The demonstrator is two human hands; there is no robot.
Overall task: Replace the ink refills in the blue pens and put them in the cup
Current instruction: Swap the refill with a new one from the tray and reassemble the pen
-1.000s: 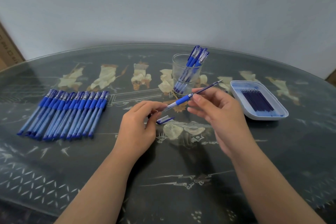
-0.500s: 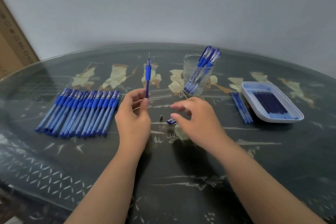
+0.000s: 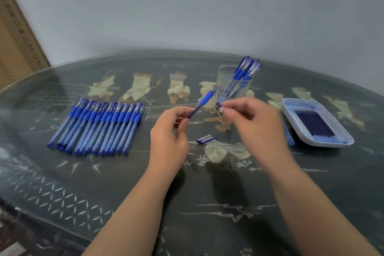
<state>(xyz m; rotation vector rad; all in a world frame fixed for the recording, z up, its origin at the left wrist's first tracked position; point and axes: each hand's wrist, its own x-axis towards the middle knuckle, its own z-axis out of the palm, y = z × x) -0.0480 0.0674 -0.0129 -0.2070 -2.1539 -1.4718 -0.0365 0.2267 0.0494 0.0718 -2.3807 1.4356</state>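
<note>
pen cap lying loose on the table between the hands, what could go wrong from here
1. The pen cap lies loose just below the moving right hand; a sweep of that hand could knock it away.
2. The right hand seems to pinch a small metal tip near the pen held by the left hand; it is blurred, and a slip could drop it onto the patterned table, where it would be hard to spot.
3. The glass cup stands right behind the pen and could be bumped.

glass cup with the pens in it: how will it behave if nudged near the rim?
The cup looks like clear, smooth-walled glass, so probably slippery and breakable. The pens in it all lean to one side and stick out past the rim, so it may tip that way. On the glossy table it could slide first.
</note>
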